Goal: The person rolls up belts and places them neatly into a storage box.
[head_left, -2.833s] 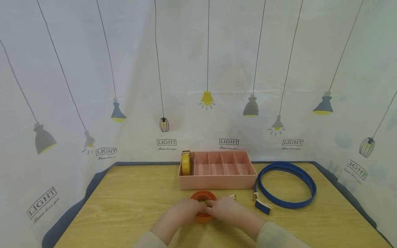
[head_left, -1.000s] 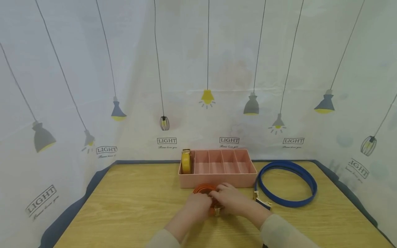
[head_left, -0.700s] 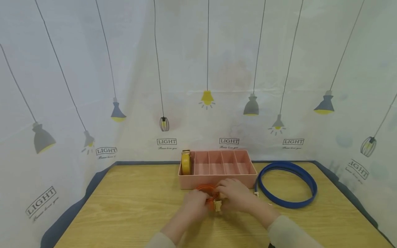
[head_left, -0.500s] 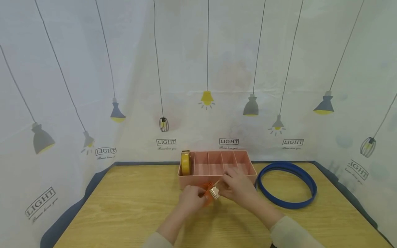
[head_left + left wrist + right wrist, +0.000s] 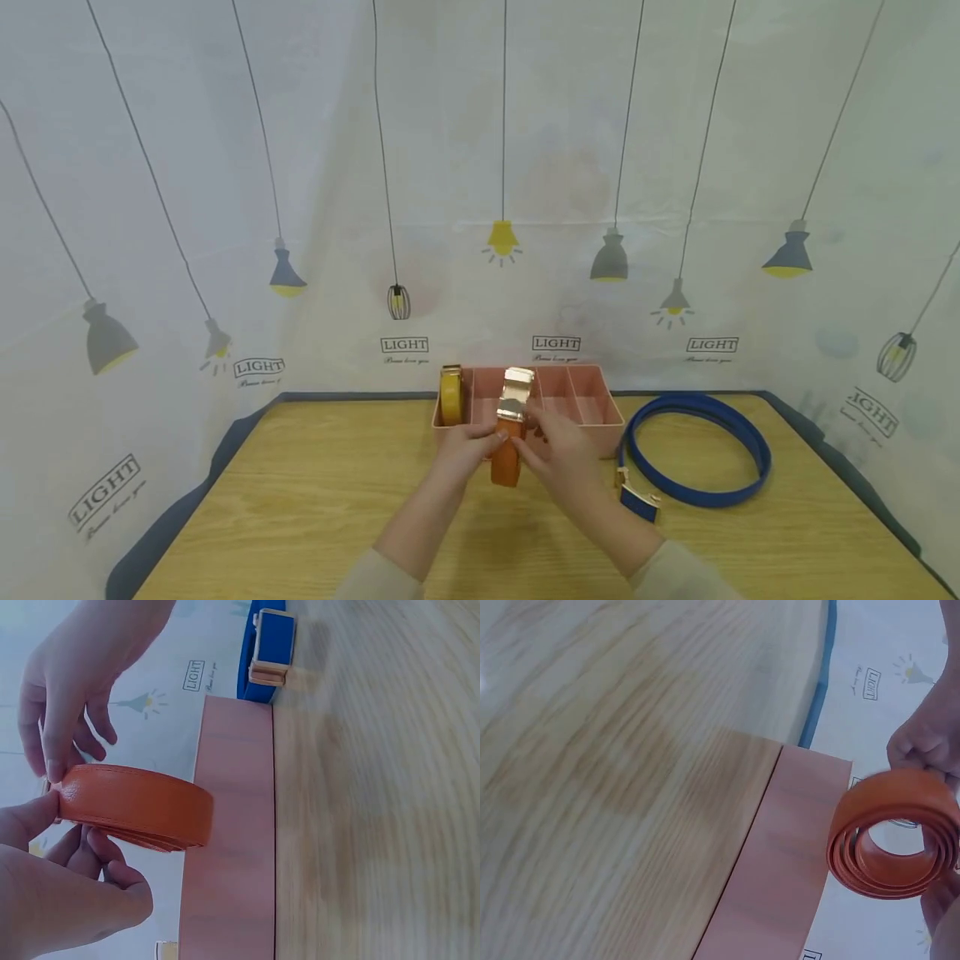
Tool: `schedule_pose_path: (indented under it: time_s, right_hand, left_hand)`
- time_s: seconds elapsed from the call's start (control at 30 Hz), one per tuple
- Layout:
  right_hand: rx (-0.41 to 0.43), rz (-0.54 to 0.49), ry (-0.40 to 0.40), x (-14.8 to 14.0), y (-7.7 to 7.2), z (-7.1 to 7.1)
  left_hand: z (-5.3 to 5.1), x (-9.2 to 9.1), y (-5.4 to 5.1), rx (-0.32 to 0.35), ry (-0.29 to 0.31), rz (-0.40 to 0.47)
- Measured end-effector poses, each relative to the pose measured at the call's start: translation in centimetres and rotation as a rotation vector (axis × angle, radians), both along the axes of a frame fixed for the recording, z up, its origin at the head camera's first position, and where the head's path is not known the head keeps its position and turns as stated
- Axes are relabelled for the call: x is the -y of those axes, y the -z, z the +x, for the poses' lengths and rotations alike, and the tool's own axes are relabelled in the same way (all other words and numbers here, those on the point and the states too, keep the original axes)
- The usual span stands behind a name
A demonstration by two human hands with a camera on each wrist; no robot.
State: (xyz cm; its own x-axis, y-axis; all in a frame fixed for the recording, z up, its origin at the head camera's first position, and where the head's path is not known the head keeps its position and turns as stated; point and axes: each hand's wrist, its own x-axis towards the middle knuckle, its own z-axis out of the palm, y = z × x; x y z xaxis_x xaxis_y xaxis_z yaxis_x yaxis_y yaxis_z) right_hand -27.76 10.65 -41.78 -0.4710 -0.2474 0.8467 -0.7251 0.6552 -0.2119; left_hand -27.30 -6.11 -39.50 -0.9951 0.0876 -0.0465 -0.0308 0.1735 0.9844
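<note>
An orange belt point(image 5: 507, 467), wound into a tight coil, is held up off the table in front of the pink box. Its gold buckle point(image 5: 516, 395) points upward. My left hand point(image 5: 463, 458) pinches the coil from the left, thumb on the strap just below the buckle. From the other side my right hand point(image 5: 564, 450) grips it, thumb against the strap. The right wrist view shows the orange coil point(image 5: 900, 791) edge-on, its layers nested around an open middle. Some fingertips are hidden behind the strap.
The pink box point(image 5: 606, 438) has several compartments; a coiled yellow belt point(image 5: 451, 400) stands in the leftmost one. To its right, a loosely looped blue belt point(image 5: 701, 498) lies on the wooden table point(image 5: 300, 500), its buckle point(image 5: 640, 502) toward me. A printed curtain point(image 5: 450, 167) hangs behind.
The orange coil was on the table between both hands. It has since been lifted and tilted, so its buckle stands upright before the box. The blue and yellow belts have stayed put.
</note>
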Motion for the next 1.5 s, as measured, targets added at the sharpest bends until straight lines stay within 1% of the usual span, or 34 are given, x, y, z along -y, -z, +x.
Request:
schedule_pose_path:
  time_s: [0.07,0.17,0.23,0.27,0.33,0.4,0.47,0.53,0.6,0.67,0.77,0.87,0.9,1.0,1.07,1.13,1.2,1.33,1.4,1.5]
  right_hand:
    - [0.079,-0.062,-0.019,0.2,-0.3,0.1]
    - [0.258,-0.198,-0.077,0.2,-0.9,-0.1]
    - [0.363,-0.284,-0.113,0.1,-1.2,-0.4]
    - [0.397,-0.32,-0.125,0.0,-1.4,-0.7]
    - [0.449,-0.381,-0.13,-0.3,-1.7,-1.4]
    - [0.501,-0.441,-0.11,-0.5,-1.9,-2.1]
    - [0.566,-0.512,-0.086,-0.8,-2.0,-2.9]
    - [0.638,-0.576,-0.072,-0.9,-2.1,-3.5]
    - [0.689,-0.632,-0.078,-0.9,-2.1,-4.3]
    - [0.722,-0.658,-0.083,-1.0,-2.2,-5.1]
    - [0.757,-0.672,-0.093,-1.1,-2.1,-6.1]
    - [0.785,-0.656,-0.096,-1.0,-1.8,-6.8]
    - [0.79,-0.64,-0.09,-0.9,-1.6,-7.0]
    - [0.795,-0.586,-0.086,-0.7,-0.8,-7.6]
    - [0.795,-0.558,-0.074,-0.5,-0.2,-7.9]
    - [0.792,-0.552,-0.066,-0.3,0.3,-8.3]
    - [0.792,-0.553,-0.031,-0.1,0.6,-8.6]
    - [0.827,-0.529,0.075,0.2,1.0,-9.0]
    - [0.847,-0.493,0.127,0.3,1.1,-9.2]
    - [0.849,-0.42,0.173,0.5,1.1,-9.4]
  left_hand:
    - [-0.3,-0.3,-0.4,0.01,-0.023,0.065]
    - [-1.0,-0.9,-0.9,0.016,-0.03,0.154]
    - [-1.6,-1.4,-1.2,0.018,-0.031,0.189]
    - [-2.0,-1.7,-1.4,0.021,-0.035,0.209]
    - [-2.7,-2.4,-1.7,0.026,-0.045,0.227]
    - [-3.5,-3.1,-1.8,0.026,-0.058,0.232]
    - [-4.1,-3.8,-1.8,0.036,-0.074,0.236]
    - [-4.7,-4.2,-1.5,0.04,-0.094,0.22]
    - [-5.3,-4.5,-1.4,0.037,-0.114,0.194]
    - [-5.8,-4.7,-1.4,0.033,-0.129,0.161]
    - [-6.7,-4.9,-1.4,0.009,-0.134,0.129]
    - [-7.4,-5.1,-0.8,-0.017,-0.145,0.087]
    - [-7.6,-5.2,-0.6,-0.026,-0.159,0.053]
    - [-8.1,-5.2,0.2,-0.074,-0.218,-0.146]
    - [-8.3,-5.2,0.6,-0.094,-0.257,-0.278]
    - [-8.6,-5.1,0.9,-0.099,-0.284,-0.376]
    - [-8.8,-5.0,1.2,-0.082,-0.289,-0.401]
    - [-9.5,-5.0,1.6,-0.041,-0.29,-0.447]
    - [-9.8,-5.1,1.8,-0.034,-0.291,-0.483]
    - [-10.0,-5.3,1.9,-0.042,-0.309,-0.526]
